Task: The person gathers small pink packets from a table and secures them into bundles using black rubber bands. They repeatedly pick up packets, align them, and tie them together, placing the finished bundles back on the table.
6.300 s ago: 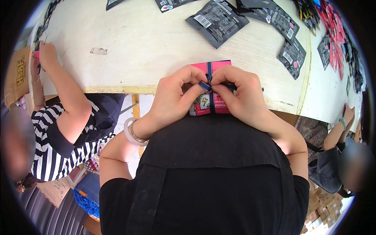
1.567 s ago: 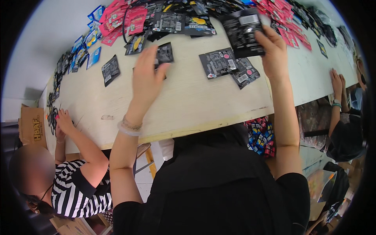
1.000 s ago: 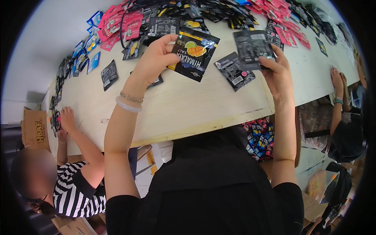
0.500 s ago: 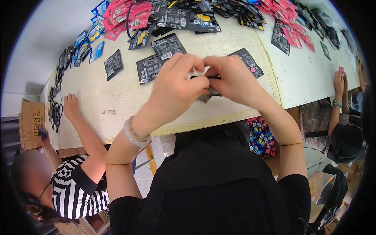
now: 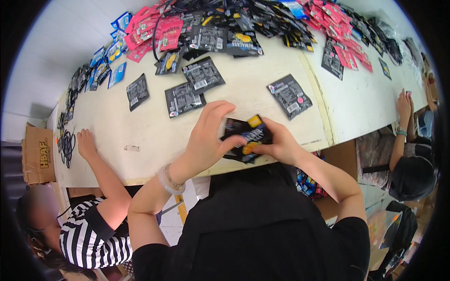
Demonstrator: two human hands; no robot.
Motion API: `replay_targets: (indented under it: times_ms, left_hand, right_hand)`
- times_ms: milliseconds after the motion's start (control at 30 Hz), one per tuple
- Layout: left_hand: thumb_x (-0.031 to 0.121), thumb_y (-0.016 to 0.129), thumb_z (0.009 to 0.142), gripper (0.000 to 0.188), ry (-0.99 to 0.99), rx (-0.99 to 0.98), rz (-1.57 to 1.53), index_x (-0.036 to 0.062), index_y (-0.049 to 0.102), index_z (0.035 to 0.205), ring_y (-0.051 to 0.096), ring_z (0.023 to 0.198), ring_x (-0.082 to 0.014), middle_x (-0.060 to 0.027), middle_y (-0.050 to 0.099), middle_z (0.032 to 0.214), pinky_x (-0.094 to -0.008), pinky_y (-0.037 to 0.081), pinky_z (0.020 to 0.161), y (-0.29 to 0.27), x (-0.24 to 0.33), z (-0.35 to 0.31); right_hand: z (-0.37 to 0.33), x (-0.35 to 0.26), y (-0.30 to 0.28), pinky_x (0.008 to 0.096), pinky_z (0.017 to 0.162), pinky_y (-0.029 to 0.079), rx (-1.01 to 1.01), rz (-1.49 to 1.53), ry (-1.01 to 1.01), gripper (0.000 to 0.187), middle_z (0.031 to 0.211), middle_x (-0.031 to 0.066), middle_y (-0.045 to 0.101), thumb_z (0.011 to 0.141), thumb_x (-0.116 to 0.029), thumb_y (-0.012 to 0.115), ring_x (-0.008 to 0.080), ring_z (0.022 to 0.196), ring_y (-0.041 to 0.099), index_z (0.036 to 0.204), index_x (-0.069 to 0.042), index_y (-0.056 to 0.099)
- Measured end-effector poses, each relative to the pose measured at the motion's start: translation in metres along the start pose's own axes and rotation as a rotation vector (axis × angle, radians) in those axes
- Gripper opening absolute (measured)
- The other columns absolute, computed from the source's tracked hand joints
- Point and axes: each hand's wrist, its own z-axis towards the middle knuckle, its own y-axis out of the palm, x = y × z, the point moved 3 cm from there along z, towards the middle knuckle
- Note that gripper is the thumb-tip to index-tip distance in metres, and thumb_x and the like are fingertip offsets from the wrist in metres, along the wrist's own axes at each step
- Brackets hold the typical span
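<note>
Close to the table's front edge, my right hand is closed on a black pouch with yellow fruit pictures. Its thumb and fingers pinch the pouch's right side. My left hand is at the pouch's left, fingers stretched and apart, the thumb lying over the pouch's face. Two dark grey pouches overlap beyond my left hand, the upper pouch partly covering the lower pouch. Another dark pouch lies flat beyond my right hand, and a further dark pouch lies to the left.
Pink packets, blue packets and black pouches heap along the table's far side. A striped-sleeved person's hand rests at left near a coiled black cord. At right another person's hand holds something small. Below the edge sits a box of packets.
My hands have come nearer and moved apart. The left fingers have opened out, and the black pouch now shows its printed face in my right hand.
</note>
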Motion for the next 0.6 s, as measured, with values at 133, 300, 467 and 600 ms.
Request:
replay_targets:
  times_ms: [133,300,467,600]
  left_hand:
    - [0.035,0.075,0.077,0.077,-0.261,-0.102,0.764,0.0148,0.038,0.141,0.029,0.13,-0.0466,-0.0228,0.03,0.145,-0.0637,0.028,0.1,-0.027,-0.052,-0.004]
    - [0.035,0.068,0.083,0.066,-0.27,-0.154,0.74,0.023,0.039,0.142,0.026,0.133,-0.0495,-0.0269,0.023,0.148,-0.0655,0.027,0.1,0.01,-0.111,0.04]
    - [0.04,0.067,0.082,0.037,-0.122,0.251,0.398,0.0088,0.07,0.1,0.063,0.103,-0.0305,-0.02,0.064,0.109,-0.0418,0.048,0.086,-0.044,-0.146,0.073]
    - [0.036,0.069,0.08,0.032,-0.422,0.475,0.477,0.0043,0.068,0.087,0.066,0.07,-0.0221,-0.0094,0.068,0.075,-0.0348,0.05,0.063,-0.117,-0.203,0.129]
  right_hand:
    - [-0.01,0.01,-0.083,0.0309,0.09,0.049,0.351,0.294,0.137,0.068,0.115,0.0082,0.06,0.066,0.016,0.068,0.0189,0.106,0.058,0.128,-0.001,0.047]
    - [0.062,0.001,-0.169,0.0292,0.083,0.051,0.464,0.07,-0.122,0.056,0.106,0.0077,0.063,0.07,0.015,0.064,0.0163,0.094,0.063,0.122,0.001,0.049]
    - [0.05,-0.103,-0.133,0.0343,0.073,0.051,0.331,-0.876,-0.24,0.074,0.093,0.0147,0.067,0.066,0.009,0.066,0.0292,0.083,0.064,0.134,0.0,0.039]
    - [0.056,-0.097,-0.083,0.041,0.067,0.047,-0.029,-1.483,-0.255,0.077,0.071,0.0137,0.062,0.062,0.004,0.064,0.0326,0.08,0.062,0.135,-0.007,0.041]
